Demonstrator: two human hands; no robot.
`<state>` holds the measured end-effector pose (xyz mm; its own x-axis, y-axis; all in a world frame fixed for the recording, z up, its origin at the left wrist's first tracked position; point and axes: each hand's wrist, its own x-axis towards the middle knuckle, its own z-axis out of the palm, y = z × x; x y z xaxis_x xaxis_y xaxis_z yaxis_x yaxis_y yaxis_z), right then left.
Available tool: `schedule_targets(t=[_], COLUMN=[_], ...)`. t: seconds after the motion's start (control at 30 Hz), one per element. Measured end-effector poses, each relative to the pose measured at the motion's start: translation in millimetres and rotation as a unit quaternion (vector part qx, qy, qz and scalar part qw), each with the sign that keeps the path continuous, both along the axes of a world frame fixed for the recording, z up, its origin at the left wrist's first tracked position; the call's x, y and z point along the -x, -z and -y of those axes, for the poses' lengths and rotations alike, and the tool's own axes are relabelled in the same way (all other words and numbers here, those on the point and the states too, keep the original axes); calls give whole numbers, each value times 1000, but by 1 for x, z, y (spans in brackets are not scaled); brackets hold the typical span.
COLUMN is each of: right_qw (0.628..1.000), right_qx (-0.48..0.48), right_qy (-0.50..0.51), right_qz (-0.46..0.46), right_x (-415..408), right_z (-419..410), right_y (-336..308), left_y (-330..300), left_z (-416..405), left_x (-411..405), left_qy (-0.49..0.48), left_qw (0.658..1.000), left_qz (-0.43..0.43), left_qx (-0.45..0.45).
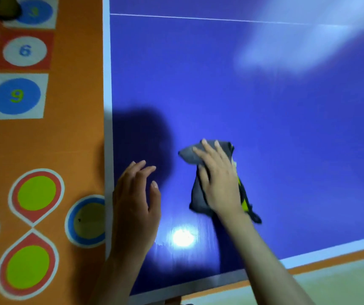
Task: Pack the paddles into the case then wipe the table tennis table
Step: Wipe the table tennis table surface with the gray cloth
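Pressing cloth [195, 154], right hand [219, 183]; left hand [136, 201] apparently hovering.

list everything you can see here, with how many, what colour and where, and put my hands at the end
table tennis table: one, blue with white edge lines, fills centre and right
cloth: one, grey with yellow and black parts, on the table under the right hand
floor mat: one, orange with numbered squares (6, 9) and coloured circles, left of the table
left hand: one, fingers relaxed, at the table's left edge
right hand: one, flat, pressing the cloth
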<state>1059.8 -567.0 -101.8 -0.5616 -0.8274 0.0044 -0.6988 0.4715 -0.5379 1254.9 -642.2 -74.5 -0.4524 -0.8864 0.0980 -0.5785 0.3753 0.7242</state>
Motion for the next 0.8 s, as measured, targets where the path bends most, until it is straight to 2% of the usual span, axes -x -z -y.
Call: schedule_targets(t=[0.1,0.2,0.3,0.47,0.6,0.7,0.8], right_qw=[1000,1000,1000,1000,998,997,998], right_qx=[12,16,14,-27,-60,-74,-67], right_qy=[11,5,2,14,-15,-19,-1], right_qz=[1,-1,-14,0,-9,-9,-10], right_x=[42,52,37,-14,-38,-39,-20], right_z=[48,54,23,-82,-154,-163,-134], right_y=[3,6,6,-7,-12,-14,-13], left_y=[-2,-4,-3,-2,0,-2,-5], left_z=[-2,-6,-10,-17,-18,-21,-24], left_x=[-2,2,9,20,29,37,46], left_qy=[6,16,26,40,51,35,7], left_qw=[1000,1000,1000,999,998,997,997], left_qz=[2,0,-6,-20,-30,-60,-69], left_qx=[5,11,9,-10,-15,-25,-25])
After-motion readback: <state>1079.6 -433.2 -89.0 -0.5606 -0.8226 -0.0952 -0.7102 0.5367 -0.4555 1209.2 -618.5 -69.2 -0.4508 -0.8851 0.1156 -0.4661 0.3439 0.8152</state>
